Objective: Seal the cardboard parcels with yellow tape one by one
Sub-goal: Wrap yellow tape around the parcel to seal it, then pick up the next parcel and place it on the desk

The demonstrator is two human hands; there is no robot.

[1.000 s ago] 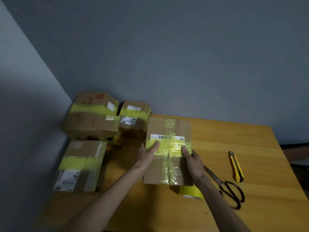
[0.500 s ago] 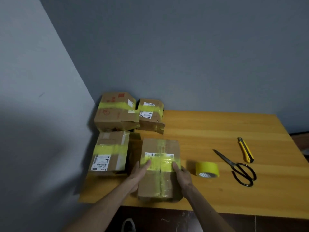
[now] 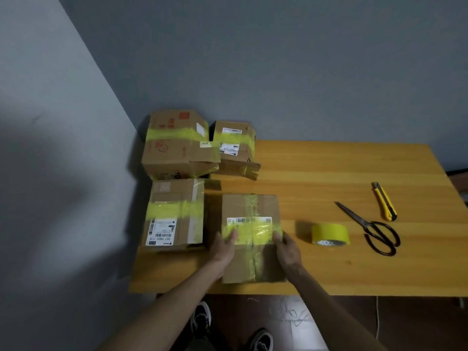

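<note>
A brown cardboard parcel [image 3: 250, 206] lies flat near the front edge of the wooden table [image 3: 329, 171]. A yellow tape band [image 3: 255, 233] crosses its top below a white label, and clear tape runs along its seam. My left hand [image 3: 224, 249] holds its left side with the thumb on the yellow band. My right hand [image 3: 288, 249] holds the right side in the same way. The fingers of both hands are hidden down the sides. A roll of yellow tape [image 3: 330, 233] lies on the table just right of the parcel.
Three yellow-taped parcels stand at the table's left against the wall: one beside my left hand [image 3: 174, 216], two behind [image 3: 177, 145] [image 3: 235, 148]. Black scissors [image 3: 374, 229] and a yellow utility knife [image 3: 385, 201] lie at the right. My shoes [image 3: 201, 317] show below the front edge.
The parcel, held up a second ago, has come down flat onto the table near the front edge. The tape roll that it hid now shows to its right. Both hands stay on its sides.
</note>
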